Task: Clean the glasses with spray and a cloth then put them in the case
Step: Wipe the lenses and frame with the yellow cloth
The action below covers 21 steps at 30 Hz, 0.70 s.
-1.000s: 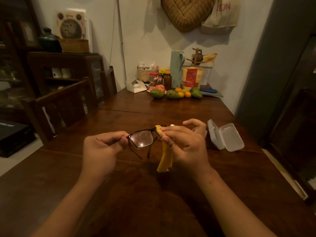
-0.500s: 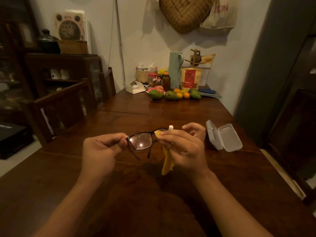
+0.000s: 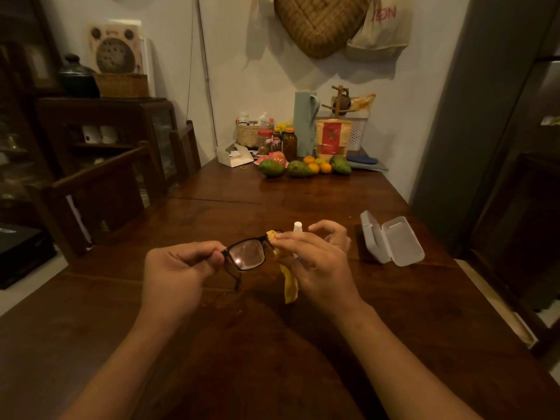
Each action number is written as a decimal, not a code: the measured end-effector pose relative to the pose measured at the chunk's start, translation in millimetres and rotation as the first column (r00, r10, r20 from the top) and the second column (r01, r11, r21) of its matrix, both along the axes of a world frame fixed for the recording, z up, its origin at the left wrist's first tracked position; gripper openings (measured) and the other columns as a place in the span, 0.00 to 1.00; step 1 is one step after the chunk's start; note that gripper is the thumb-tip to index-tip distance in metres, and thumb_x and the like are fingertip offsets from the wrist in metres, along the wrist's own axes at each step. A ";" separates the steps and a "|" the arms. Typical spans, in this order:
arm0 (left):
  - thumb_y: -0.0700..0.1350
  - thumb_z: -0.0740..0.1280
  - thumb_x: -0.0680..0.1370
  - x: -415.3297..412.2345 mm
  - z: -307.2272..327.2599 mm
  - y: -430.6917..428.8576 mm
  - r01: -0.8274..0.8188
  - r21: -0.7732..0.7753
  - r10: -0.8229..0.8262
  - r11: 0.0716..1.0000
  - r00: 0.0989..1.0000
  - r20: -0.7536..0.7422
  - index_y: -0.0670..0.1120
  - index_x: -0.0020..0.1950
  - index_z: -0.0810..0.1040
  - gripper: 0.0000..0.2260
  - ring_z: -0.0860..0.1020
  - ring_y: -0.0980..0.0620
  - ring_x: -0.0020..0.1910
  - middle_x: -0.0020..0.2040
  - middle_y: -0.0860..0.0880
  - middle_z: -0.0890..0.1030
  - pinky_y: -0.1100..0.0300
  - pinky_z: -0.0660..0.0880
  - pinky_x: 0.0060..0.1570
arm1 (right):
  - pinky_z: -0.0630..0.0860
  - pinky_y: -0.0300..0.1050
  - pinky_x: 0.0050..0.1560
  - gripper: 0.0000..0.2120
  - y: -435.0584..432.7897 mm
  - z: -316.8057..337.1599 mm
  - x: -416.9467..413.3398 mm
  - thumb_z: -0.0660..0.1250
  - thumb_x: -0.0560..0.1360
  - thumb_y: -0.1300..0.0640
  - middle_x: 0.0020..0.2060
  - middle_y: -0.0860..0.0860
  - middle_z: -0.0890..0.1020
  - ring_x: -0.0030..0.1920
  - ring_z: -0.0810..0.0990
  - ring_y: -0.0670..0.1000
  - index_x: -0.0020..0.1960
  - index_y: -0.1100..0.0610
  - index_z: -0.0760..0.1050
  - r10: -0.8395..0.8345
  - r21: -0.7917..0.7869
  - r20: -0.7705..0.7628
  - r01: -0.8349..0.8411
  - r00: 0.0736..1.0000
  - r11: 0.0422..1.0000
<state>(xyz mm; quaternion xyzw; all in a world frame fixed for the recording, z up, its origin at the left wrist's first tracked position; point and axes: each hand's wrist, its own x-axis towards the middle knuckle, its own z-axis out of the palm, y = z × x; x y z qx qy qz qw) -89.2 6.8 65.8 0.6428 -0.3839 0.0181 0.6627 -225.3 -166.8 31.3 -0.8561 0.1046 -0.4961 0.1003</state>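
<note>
hands level over table: left hand (image 3: pixel 178 269) pinches glasses (image 3: pixel 247 256), right hand (image 3: pixel 315 262) pinches cloth (image 3: pixel 289 286) on lens

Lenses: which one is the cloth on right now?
The lens on the person's right: the right hand pinches the yellow cloth over it, hiding it. The other lens, by the left hand, is bare and glinting.

I see the black-framed glasses (image 3: pixel 246 255) held up above the worktop, one lens glinting, a yellow cloth (image 3: pixel 289 286) pinched over the other and hanging down. The spray bottle's (image 3: pixel 297 228) white cap shows just behind. The white case (image 3: pixel 391 244) lies open, to the right.
</note>
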 end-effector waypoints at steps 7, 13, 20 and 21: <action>0.31 0.72 0.70 6.3 4.5 4.5 -0.044 0.168 0.021 0.985 0.990 0.139 0.57 0.35 0.82 0.19 0.80 0.69 0.38 0.33 0.68 0.82 0.77 0.74 0.38 | 0.70 0.41 0.51 0.17 -12.7 4.8 -6.1 0.74 0.72 0.63 0.51 0.35 0.76 0.61 0.62 0.45 0.57 0.47 0.82 0.008 0.174 -0.123 0.014 0.992 0.985; 0.37 0.76 0.69 12.4 -2.7 3.2 -0.110 0.484 -0.094 0.868 0.921 0.379 0.59 0.38 0.83 0.15 0.79 0.71 0.39 0.31 0.71 0.78 0.74 0.76 0.42 | 0.83 0.50 0.49 0.13 -19.4 20.7 -13.7 0.70 0.75 0.66 0.50 0.44 0.83 0.52 0.82 0.45 0.54 0.51 0.83 0.174 0.408 -0.082 -0.126 0.981 0.904; 0.54 0.73 0.71 -3.4 -4.7 -6.3 -0.158 0.706 -0.249 0.690 0.864 0.437 0.58 0.44 0.84 0.03 0.75 0.67 0.40 0.34 0.67 0.77 0.62 0.77 0.46 | 0.81 0.47 0.53 0.16 -10.3 41.5 -18.2 0.72 0.75 0.63 0.51 0.42 0.83 0.54 0.80 0.41 0.53 0.42 0.82 0.174 0.408 -0.218 -0.072 0.960 0.910; 0.55 0.72 0.72 -8.0 -6.2 -9.1 -0.126 0.748 -0.282 0.652 0.875 0.393 0.59 0.45 0.83 0.03 0.75 0.66 0.40 0.35 0.66 0.77 0.62 0.77 0.45 | 0.81 0.46 0.52 0.15 -8.1 43.2 -18.3 0.72 0.75 0.62 0.51 0.41 0.83 0.53 0.79 0.41 0.53 0.43 0.82 0.168 0.402 -0.237 -0.061 0.957 0.914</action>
